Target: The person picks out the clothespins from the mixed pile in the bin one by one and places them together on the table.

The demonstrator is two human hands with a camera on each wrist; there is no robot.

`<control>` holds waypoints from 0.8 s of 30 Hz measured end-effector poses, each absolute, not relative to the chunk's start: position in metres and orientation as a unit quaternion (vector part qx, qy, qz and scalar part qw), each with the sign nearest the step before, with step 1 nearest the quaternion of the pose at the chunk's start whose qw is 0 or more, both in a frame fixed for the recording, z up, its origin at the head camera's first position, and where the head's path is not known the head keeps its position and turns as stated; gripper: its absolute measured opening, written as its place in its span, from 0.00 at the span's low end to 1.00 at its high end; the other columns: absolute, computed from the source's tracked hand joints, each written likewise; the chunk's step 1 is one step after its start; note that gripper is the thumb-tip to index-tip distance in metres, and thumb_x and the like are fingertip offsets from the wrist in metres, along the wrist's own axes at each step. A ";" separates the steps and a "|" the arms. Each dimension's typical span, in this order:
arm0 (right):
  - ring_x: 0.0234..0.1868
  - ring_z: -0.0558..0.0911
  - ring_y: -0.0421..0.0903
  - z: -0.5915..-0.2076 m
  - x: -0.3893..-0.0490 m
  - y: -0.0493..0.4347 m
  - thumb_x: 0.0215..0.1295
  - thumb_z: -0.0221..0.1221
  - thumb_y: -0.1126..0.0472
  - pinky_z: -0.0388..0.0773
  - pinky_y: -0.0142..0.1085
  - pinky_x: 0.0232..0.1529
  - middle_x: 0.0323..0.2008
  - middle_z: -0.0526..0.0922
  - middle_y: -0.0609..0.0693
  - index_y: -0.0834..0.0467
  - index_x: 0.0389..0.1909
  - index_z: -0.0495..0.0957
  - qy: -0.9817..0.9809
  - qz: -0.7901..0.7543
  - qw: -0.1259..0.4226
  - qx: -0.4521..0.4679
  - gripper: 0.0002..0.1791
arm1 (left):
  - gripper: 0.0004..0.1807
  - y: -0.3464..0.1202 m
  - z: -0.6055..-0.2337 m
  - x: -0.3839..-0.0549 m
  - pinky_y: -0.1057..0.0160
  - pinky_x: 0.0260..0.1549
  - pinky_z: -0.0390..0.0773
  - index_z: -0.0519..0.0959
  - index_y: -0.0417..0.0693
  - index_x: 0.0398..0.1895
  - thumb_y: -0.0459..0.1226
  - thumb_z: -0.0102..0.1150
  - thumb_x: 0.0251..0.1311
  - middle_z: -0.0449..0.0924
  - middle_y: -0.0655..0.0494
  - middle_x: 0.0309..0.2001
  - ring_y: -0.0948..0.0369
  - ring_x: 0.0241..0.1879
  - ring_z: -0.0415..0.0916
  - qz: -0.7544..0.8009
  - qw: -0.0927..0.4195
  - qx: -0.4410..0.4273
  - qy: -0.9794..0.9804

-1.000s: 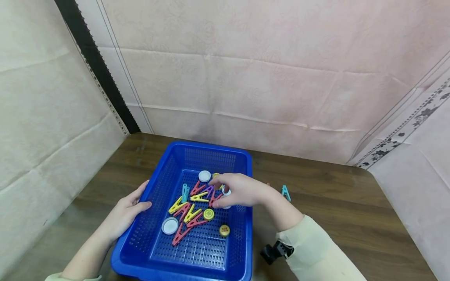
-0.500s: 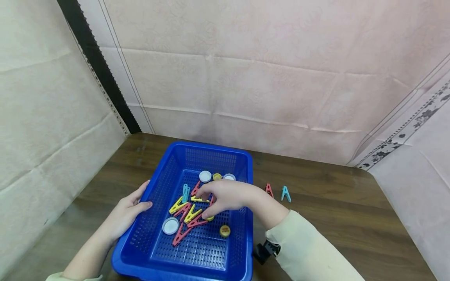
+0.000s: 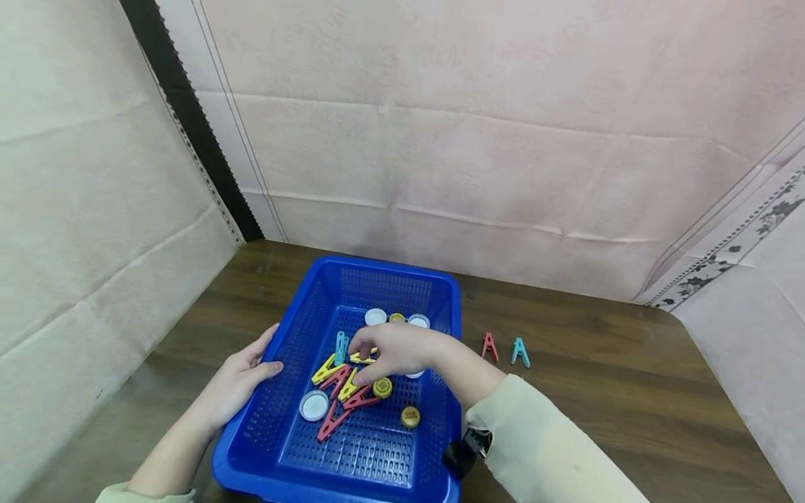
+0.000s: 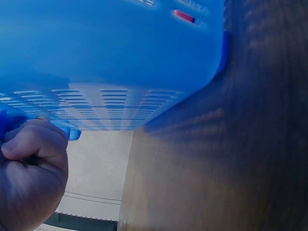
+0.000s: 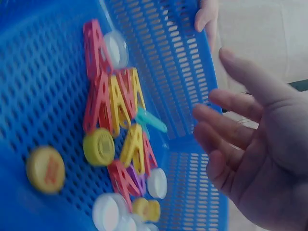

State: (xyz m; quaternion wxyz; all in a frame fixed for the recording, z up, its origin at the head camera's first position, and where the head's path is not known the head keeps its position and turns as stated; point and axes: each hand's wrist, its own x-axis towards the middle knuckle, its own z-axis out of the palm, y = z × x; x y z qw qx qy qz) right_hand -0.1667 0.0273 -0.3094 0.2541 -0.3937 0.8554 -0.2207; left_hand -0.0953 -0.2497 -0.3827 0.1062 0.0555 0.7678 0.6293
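My left hand (image 3: 242, 381) grips the left rim of a blue plastic basket (image 3: 393, 265), its fingers curled in the left wrist view. Over the basket hovers my right hand (image 3: 399, 348), with nothing between thumb and fingers in the right wrist view. Below it lie a yellow clothespin (image 5: 133, 149), a purple clothespin (image 5: 137, 179) and several red ones, partly hidden in the head view. A teal clothespin (image 3: 342, 347) lies to the left. Bottle caps are among them: a white cap (image 3: 314, 405), a yellow cap (image 3: 382, 388) and a gold cap (image 3: 410, 417).
Right of the basket, a red clothespin (image 3: 490, 346) and another teal clothespin (image 3: 520, 352) sit on the wooden table (image 3: 597, 391). Pale cloth walls (image 3: 440, 168) enclose the back and sides. The basket's high sides surround the pile.
My right hand has moved left over the pile, and its forearm has uncovered the red clothespin on the table. The left hand keeps its grip. The head view has shifted slightly.
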 end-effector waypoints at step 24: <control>0.48 0.75 0.39 -0.341 -0.162 -0.018 0.53 0.68 0.57 0.72 0.30 0.46 0.46 0.76 0.43 0.51 0.55 0.76 0.824 -0.125 0.327 -0.446 0.26 | 0.36 -0.249 -0.380 -0.095 0.49 0.36 0.80 0.46 0.51 0.74 0.37 0.48 0.67 0.58 0.32 0.65 0.41 0.51 0.74 0.625 0.103 0.056 0.772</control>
